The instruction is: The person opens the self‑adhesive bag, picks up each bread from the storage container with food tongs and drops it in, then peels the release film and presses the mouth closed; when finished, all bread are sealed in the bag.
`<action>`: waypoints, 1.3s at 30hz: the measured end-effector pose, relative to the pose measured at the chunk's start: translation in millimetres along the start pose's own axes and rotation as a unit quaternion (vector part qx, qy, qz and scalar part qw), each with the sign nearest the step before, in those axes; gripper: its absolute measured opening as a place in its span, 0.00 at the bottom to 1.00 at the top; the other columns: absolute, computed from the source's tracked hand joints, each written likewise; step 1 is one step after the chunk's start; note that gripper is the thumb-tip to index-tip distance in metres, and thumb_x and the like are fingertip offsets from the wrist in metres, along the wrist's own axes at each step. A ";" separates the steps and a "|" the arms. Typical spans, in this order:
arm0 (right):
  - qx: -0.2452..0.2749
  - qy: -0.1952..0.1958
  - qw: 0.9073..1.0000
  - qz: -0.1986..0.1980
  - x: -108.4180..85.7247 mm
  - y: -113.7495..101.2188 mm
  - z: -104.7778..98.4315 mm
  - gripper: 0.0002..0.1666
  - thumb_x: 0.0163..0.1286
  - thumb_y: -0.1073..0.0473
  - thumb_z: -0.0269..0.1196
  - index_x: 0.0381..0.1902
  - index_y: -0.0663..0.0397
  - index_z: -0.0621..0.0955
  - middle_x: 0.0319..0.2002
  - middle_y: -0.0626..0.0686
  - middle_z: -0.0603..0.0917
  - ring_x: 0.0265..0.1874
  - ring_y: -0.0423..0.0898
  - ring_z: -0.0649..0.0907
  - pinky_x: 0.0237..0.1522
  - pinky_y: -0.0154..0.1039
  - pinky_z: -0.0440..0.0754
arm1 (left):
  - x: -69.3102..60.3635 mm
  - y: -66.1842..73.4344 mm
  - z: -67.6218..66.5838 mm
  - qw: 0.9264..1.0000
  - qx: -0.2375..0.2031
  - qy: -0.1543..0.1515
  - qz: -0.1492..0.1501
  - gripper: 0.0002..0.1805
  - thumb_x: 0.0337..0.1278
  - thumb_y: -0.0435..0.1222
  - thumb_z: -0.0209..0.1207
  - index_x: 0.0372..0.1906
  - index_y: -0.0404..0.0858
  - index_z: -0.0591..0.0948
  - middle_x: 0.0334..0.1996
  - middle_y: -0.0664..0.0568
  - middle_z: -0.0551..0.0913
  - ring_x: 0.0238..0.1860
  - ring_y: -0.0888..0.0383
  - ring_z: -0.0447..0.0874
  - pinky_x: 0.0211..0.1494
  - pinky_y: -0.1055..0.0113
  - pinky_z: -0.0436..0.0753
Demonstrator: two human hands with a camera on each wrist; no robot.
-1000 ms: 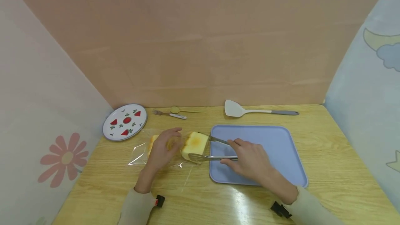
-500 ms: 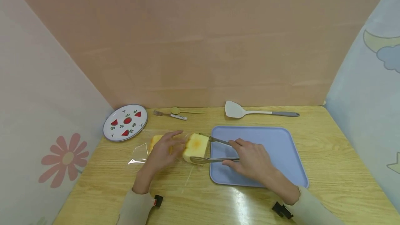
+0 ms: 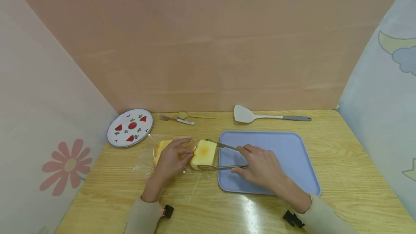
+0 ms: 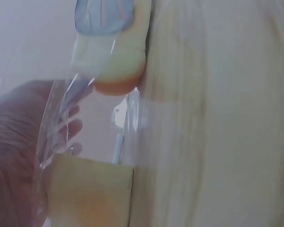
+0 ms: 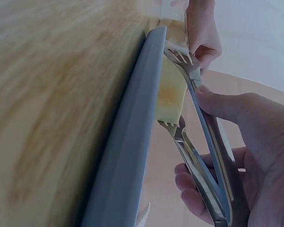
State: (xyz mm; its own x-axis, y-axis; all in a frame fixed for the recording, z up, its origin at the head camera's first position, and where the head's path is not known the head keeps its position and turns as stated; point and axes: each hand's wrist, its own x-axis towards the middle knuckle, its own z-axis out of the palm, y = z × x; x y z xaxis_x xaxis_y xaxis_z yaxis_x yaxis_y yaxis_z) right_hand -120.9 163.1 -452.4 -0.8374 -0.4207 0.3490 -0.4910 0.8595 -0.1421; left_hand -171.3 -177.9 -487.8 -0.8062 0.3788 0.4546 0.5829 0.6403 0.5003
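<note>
A thick slice of toast bread [image 3: 205, 152] lies by the tray's left edge, between the two arms of metal tongs [image 3: 227, 167]. My right hand [image 3: 264, 164] grips the tongs, which look forked at the tips in the right wrist view. My left hand [image 3: 171, 159] pinches the clear plastic bag [image 3: 143, 161] beside the slice's left side. Another piece of bread [image 3: 161, 148] lies farther left under the plastic, partly hidden by that hand. In the left wrist view, clear film [image 4: 61, 118] stretches in front of the left hand, and the near slice [image 4: 92, 194] shows below.
A blue tray [image 3: 289, 161] lies under the right hand. Along the back are a white spatula [image 3: 243, 114] with a grey handle, a yellow spoon [image 3: 183, 115] and a small fork [image 3: 165, 117]. Plates with red fruit prints [image 3: 123, 138] stand at back left.
My left hand's thumb and fingers, apart half a second ago, have come together on the plastic near the slice. The right hand and tongs have hardly moved.
</note>
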 end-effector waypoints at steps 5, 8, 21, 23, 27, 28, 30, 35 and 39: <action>-0.003 0.003 1.000 -0.003 -0.8 1.1 1.0 0.41 0.56 0.31 0.84 0.56 0.55 0.91 0.44 0.51 0.92 0.31 0.47 0.90 0.19 0.35 0.80 | 0.9 4.1 2.3 1.000 0.015 -0.002 -0.022 0.14 0.58 0.31 0.82 0.49 0.34 0.95 0.66 0.46 0.89 0.67 0.43 0.87 0.67 0.43 0.86; -0.003 0.003 1.000 -0.004 -1.3 1.5 1.0 0.41 0.56 0.31 0.84 0.56 0.55 0.91 0.44 0.51 0.92 0.31 0.47 0.90 0.19 0.35 0.80 | 1.4 4.0 4.5 1.000 0.010 0.000 -0.017 0.11 0.58 0.30 0.81 0.46 0.35 0.96 0.64 0.45 0.90 0.65 0.42 0.88 0.67 0.42 0.86; -0.003 0.003 1.000 -0.005 -3.3 4.9 1.6 0.42 0.57 0.30 0.83 0.57 0.55 0.91 0.46 0.51 0.93 0.35 0.48 0.91 0.21 0.38 0.83 | 1.9 5.4 -7.7 0.993 -0.111 0.018 -0.033 0.05 0.62 0.30 0.78 0.40 0.41 0.95 0.63 0.49 0.90 0.67 0.44 0.86 0.71 0.52 0.84; -0.002 0.002 1.000 -0.008 -3.3 4.1 1.4 0.41 0.58 0.30 0.83 0.57 0.54 0.91 0.46 0.51 0.93 0.35 0.48 0.92 0.21 0.38 0.84 | 2.2 6.7 -9.8 0.988 -0.150 0.022 -0.037 0.06 0.64 0.28 0.77 0.41 0.42 0.94 0.63 0.48 0.90 0.68 0.43 0.86 0.73 0.62 0.82; 0.003 -0.003 1.000 -0.014 -3.2 -1.0 1.4 0.42 0.59 0.29 0.81 0.58 0.53 0.90 0.47 0.49 0.93 0.36 0.48 0.92 0.24 0.40 0.86 | 3.8 11.4 -9.6 0.980 -0.195 0.027 -0.031 0.07 0.65 0.26 0.75 0.43 0.40 0.93 0.63 0.44 0.90 0.68 0.40 0.84 0.74 0.73 0.76; 0.004 -0.003 1.000 -0.017 -3.0 -3.0 1.9 0.42 0.60 0.28 0.81 0.59 0.53 0.90 0.47 0.49 0.93 0.37 0.48 0.92 0.25 0.41 0.87 | 4.0 12.6 -8.7 0.981 -0.190 0.024 -0.029 0.07 0.66 0.27 0.75 0.43 0.40 0.93 0.63 0.44 0.90 0.68 0.41 0.84 0.74 0.73 0.76; 0.005 -0.001 1.000 -0.024 -1.8 -7.0 4.1 0.44 0.60 0.28 0.80 0.60 0.54 0.90 0.48 0.49 0.92 0.39 0.48 0.92 0.27 0.42 0.89 | 4.7 14.9 -7.0 0.983 -0.180 0.016 -0.025 0.06 0.67 0.27 0.75 0.43 0.41 0.94 0.64 0.46 0.90 0.68 0.42 0.84 0.74 0.70 0.78; 0.010 0.008 1.000 -0.028 4.5 -15.2 12.5 0.45 0.59 0.28 0.81 0.61 0.56 0.89 0.46 0.50 0.91 0.36 0.46 0.90 0.24 0.38 0.86 | 4.0 17.7 -9.1 0.989 -0.144 0.011 -0.027 0.07 0.66 0.28 0.75 0.43 0.42 0.94 0.64 0.50 0.90 0.68 0.46 0.85 0.73 0.55 0.82; 0.005 -0.010 1.000 -0.012 5.7 -15.3 13.5 0.47 0.55 0.28 0.83 0.60 0.55 0.89 0.44 0.49 0.90 0.34 0.45 0.88 0.21 0.36 0.81 | 3.0 16.7 -14.5 0.990 -0.140 0.014 -0.034 0.06 0.67 0.28 0.75 0.44 0.40 0.93 0.65 0.47 0.89 0.68 0.45 0.85 0.72 0.56 0.83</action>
State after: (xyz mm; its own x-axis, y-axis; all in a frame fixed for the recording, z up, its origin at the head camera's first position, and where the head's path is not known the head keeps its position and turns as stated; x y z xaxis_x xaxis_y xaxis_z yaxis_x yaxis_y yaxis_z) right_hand -121.4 143.6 -460.7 -0.8303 -0.4467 0.3333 -0.5130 0.8463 -0.1437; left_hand -162.6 -175.8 -467.4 -0.8436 0.3205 0.4308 0.5359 0.4527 0.7126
